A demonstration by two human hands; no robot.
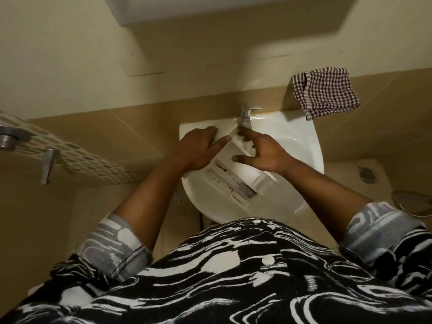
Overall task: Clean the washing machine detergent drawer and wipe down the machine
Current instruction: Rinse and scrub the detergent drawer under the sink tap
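Observation:
A white detergent drawer [236, 181] with several compartments lies tilted in the white washbasin [301, 146], its far end under the chrome tap [245, 115]. My left hand [198, 148] grips the drawer's far left end. My right hand [261, 152] rests on the drawer's right side with fingers spread, the forefinger reaching toward the tap's spout. Dark grime shows in the drawer's near compartment.
A dark checked cloth [325, 92] hangs on the wall ledge at the basin's back right. A door with a metal handle [48, 164] stands at the left. A floor drain [367, 175] and a round metal object [411, 202] lie at the right.

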